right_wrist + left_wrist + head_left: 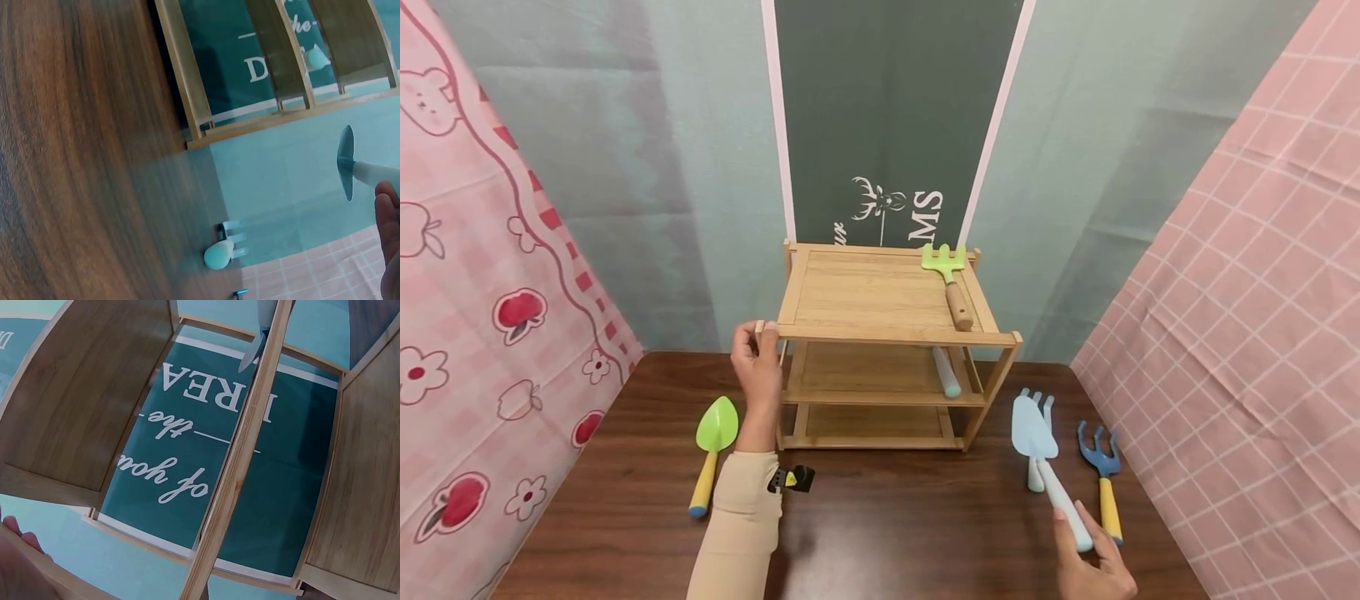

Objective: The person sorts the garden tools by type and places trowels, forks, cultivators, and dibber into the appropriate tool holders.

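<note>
My left hand (758,362) grips the near left corner of a three-tier wooden shelf (865,296), thumb on top. In the left wrist view its fingers (26,540) show at the lower left edge. My right hand (1093,554) holds a light blue trowel (1033,429) by its handle, at the shelf's right. The blade overlaps a light blue hand fork (1048,408) in the head view; the right wrist view shows the trowel (345,164) apart from that fork (219,255). A green hand fork (957,304) with a wooden handle lies on the top tier's right side.
On the middle tier lies a tool with a light blue handle (947,375), its head hidden. A green trowel (717,427) with a yellow handle lies left on the brown table (880,517). A blue hand fork (1101,458) lies far right. Curtains (1247,292) border the table.
</note>
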`<state>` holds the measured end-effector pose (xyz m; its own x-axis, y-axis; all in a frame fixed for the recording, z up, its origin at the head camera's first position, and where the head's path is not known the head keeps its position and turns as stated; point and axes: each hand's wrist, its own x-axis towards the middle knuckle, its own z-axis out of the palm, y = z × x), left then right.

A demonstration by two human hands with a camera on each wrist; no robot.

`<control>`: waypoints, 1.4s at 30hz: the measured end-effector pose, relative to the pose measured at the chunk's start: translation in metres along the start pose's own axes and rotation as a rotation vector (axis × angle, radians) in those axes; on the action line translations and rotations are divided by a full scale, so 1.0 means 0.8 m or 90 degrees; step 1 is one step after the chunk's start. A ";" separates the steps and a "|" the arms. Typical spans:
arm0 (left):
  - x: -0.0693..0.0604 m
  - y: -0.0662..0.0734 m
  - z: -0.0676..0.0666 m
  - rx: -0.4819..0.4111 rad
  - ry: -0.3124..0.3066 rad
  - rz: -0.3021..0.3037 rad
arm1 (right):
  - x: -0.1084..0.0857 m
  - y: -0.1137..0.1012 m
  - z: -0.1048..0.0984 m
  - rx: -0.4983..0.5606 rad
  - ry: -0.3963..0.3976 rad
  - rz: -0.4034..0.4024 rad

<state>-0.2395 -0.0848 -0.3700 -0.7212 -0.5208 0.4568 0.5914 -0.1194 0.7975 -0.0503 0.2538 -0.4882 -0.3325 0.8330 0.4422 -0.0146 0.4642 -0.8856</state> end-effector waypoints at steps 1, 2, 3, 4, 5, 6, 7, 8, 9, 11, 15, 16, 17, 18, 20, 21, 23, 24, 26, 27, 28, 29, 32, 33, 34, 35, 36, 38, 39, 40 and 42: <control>0.000 0.000 0.000 0.001 -0.002 0.001 | -0.001 -0.002 0.000 0.005 -0.002 -0.007; 0.000 0.000 0.000 0.001 -0.002 0.002 | -0.001 -0.003 0.000 0.010 -0.002 -0.015; 0.000 0.000 0.000 0.002 -0.001 0.003 | -0.002 -0.006 0.000 0.013 -0.003 -0.018; -0.001 0.000 0.000 0.002 -0.001 0.004 | -0.003 -0.008 -0.001 0.013 -0.005 -0.021; -0.001 0.000 0.000 0.003 -0.002 0.005 | -0.004 -0.010 -0.001 0.011 -0.007 -0.029; -0.001 0.000 0.000 0.003 -0.002 0.005 | -0.005 -0.013 -0.002 0.003 -0.009 -0.034; -0.001 0.000 0.000 0.002 -0.003 0.004 | -0.006 -0.016 -0.004 -0.008 -0.012 -0.039; -0.001 -0.001 0.001 -0.001 -0.003 0.004 | -0.007 -0.019 -0.005 -0.020 -0.016 -0.046; -0.001 -0.001 0.000 -0.001 -0.004 0.004 | -0.009 -0.021 -0.006 -0.030 -0.019 -0.051; -0.001 -0.002 0.000 -0.002 -0.006 0.004 | -0.010 -0.023 -0.007 -0.042 -0.024 -0.065; -0.001 -0.001 0.000 0.001 -0.015 0.003 | -0.010 -0.029 -0.006 -0.018 -0.032 -0.092; -0.001 0.000 -0.001 0.003 -0.018 0.001 | -0.010 -0.032 -0.006 -0.008 -0.034 -0.104; 0.000 0.001 -0.001 0.004 -0.020 -0.001 | -0.010 -0.036 -0.005 0.002 -0.037 -0.119; 0.000 0.001 -0.001 0.005 -0.021 -0.004 | -0.010 -0.040 -0.005 0.009 -0.039 -0.136; 0.001 0.000 -0.002 0.010 -0.026 -0.009 | -0.012 -0.052 -0.004 0.032 -0.035 -0.168; 0.001 0.000 -0.002 0.011 -0.027 -0.011 | -0.014 -0.059 -0.003 0.049 -0.032 -0.187; 0.003 -0.008 -0.005 0.013 -0.030 -0.016 | -0.016 -0.069 0.000 0.085 -0.026 -0.219; 0.005 -0.012 -0.006 0.013 -0.033 -0.020 | -0.016 -0.073 0.002 0.105 -0.021 -0.232; 0.007 -0.021 -0.008 0.009 -0.036 -0.028 | -0.015 -0.078 0.006 0.168 -0.020 -0.258; 0.009 -0.026 -0.009 0.007 -0.037 -0.032 | -0.015 -0.079 0.008 0.199 -0.023 -0.269; 0.010 -0.031 -0.010 0.004 -0.038 -0.037 | -0.014 -0.079 0.010 0.220 -0.028 -0.278; 0.010 -0.033 -0.010 0.002 -0.038 -0.040 | -0.013 -0.079 0.012 0.236 -0.031 -0.287; 0.010 -0.033 -0.010 -0.003 -0.042 -0.047 | -0.013 -0.079 0.017 0.260 -0.041 -0.302; 0.010 -0.032 -0.011 -0.004 -0.046 -0.047 | -0.013 -0.079 0.019 0.252 -0.042 -0.304; 0.009 -0.027 -0.010 -0.004 -0.050 -0.046 | -0.014 -0.080 0.020 0.245 -0.041 -0.308; 0.008 -0.022 -0.010 -0.003 -0.055 -0.045 | -0.015 -0.081 0.022 0.244 -0.041 -0.311; 0.007 -0.016 -0.010 -0.002 -0.061 -0.043 | -0.015 -0.082 0.024 0.247 -0.042 -0.313; 0.006 -0.007 -0.009 -0.001 -0.068 -0.041 | -0.017 -0.085 0.028 0.249 -0.048 -0.316; 0.005 -0.002 -0.008 0.003 -0.070 -0.039 | -0.018 -0.086 0.030 0.252 -0.052 -0.318; 0.004 0.001 -0.008 0.006 -0.073 -0.037 | -0.019 -0.087 0.032 0.261 -0.057 -0.320; 0.005 0.002 -0.008 0.008 -0.076 -0.035 | -0.022 -0.088 0.037 0.272 -0.065 -0.328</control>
<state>-0.2387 -0.0926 -0.3695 -0.7904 -0.4092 0.4558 0.5460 -0.1335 0.8271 -0.0714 0.1977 -0.4378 -0.2706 0.4947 0.8259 -0.5596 0.6173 -0.5531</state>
